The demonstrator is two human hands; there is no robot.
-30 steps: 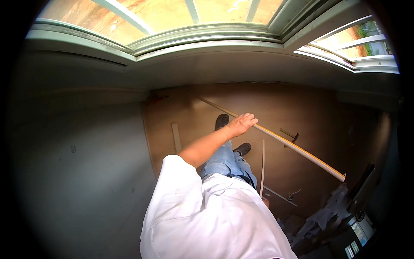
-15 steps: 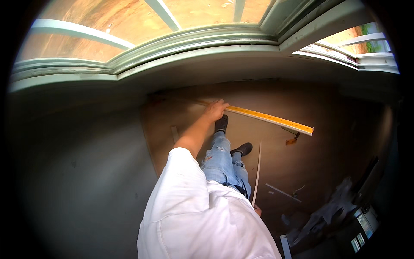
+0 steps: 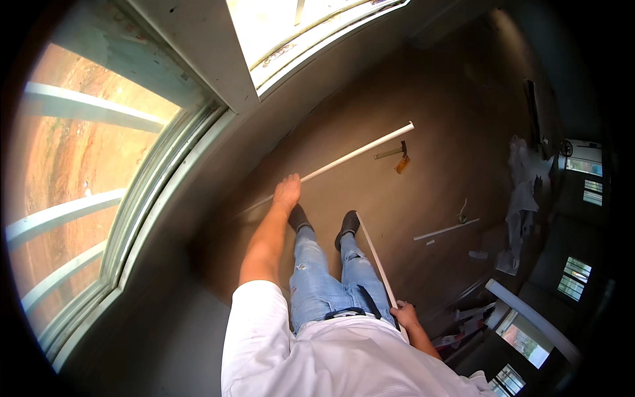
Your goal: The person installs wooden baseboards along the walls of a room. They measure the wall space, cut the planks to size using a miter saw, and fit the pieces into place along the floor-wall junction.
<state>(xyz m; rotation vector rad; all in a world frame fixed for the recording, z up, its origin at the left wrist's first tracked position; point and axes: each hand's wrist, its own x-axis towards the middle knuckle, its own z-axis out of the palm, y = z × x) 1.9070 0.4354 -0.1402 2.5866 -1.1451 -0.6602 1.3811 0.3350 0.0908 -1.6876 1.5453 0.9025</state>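
Note:
My left hand (image 3: 288, 192) is closed around a long straight strip (image 3: 357, 152) held out in front of me, its white face toward me. The strip slants up to the right, and its other end runs into shadow at the left. Beside my right hip, my right hand (image 3: 405, 314) is closed on a thin, pale strip (image 3: 377, 261). That strip slopes from my hand toward my right shoe. A hammer (image 3: 389, 154) lies on the brown floor, with a small orange object (image 3: 402, 164) against it.
A wall with a barred window (image 3: 152, 218) rises on the left. Short white offcuts (image 3: 446, 229) lie on the floor to the right. Farther right are crumpled pale plastic sheeting (image 3: 520, 205) and a thick white bar (image 3: 529, 317).
My view has turned to the right. The long strip in my left hand now shows its white face instead of its orange-yellow one. My right hand has come more fully into view.

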